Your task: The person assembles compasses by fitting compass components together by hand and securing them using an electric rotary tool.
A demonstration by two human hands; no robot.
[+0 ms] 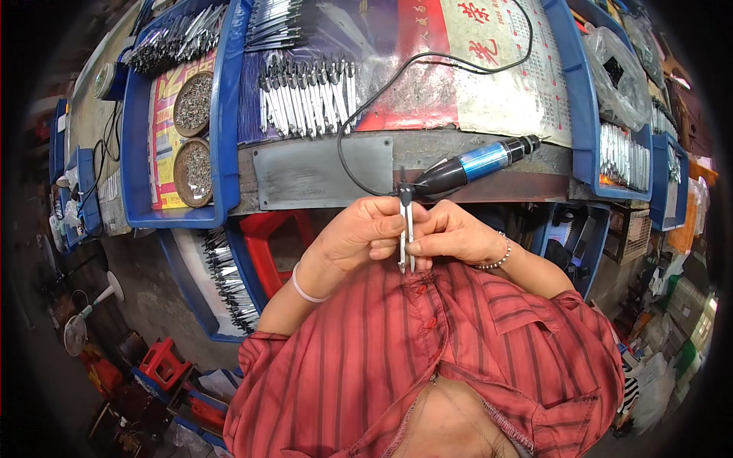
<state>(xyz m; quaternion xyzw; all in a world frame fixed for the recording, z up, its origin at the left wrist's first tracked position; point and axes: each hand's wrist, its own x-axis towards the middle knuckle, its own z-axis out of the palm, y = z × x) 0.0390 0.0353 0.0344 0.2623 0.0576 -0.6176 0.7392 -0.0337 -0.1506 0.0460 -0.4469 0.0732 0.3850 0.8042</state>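
Note:
A drawing compass (405, 197) with a black head and two silver legs is held upright in front of my chest, its legs pointing down toward me. The fingers of my left hand (355, 233) pinch it from the left, just below the head. My right hand (462, 238) closes on it from the right, thumb and fingers around the lower legs. Just beyond the hands lies a blue and black powered screwdriver (485, 160), its black end close to the compass head. A thin black cord (341, 145) loops over the bench beside it.
A grey metal plate (321, 172) lies at the bench's near edge. Farther back are rows of compasses (305, 95). The left blue tray (226, 114) holds two bowls of small parts (193, 172); the right blue tray (584, 91) holds silver parts. A red stool (267, 248) stands below.

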